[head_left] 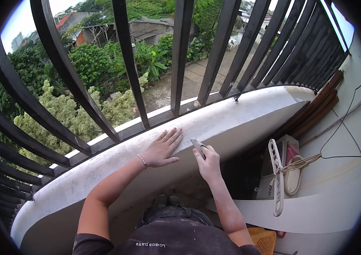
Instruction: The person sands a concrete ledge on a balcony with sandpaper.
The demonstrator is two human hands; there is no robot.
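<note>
My left hand lies flat on the white plastered ledge, fingers stretched out toward the railing, a beaded bracelet on the wrist. In my right hand is a small grey scraper-like tool, gripped just off the ledge's inner edge with its tip pointing toward the ledge. The fist covers the rest of the tool. Whitish dust coats my right hand and forearm. The ledge's top looks patchy and chalky around my left hand.
Dark metal railing bars rise along the ledge's outer side, with trees and roofs below beyond them. To the right are a cord-tied whitish plastic item, brown pipes and loose wires. A yellow basket sits low beside me.
</note>
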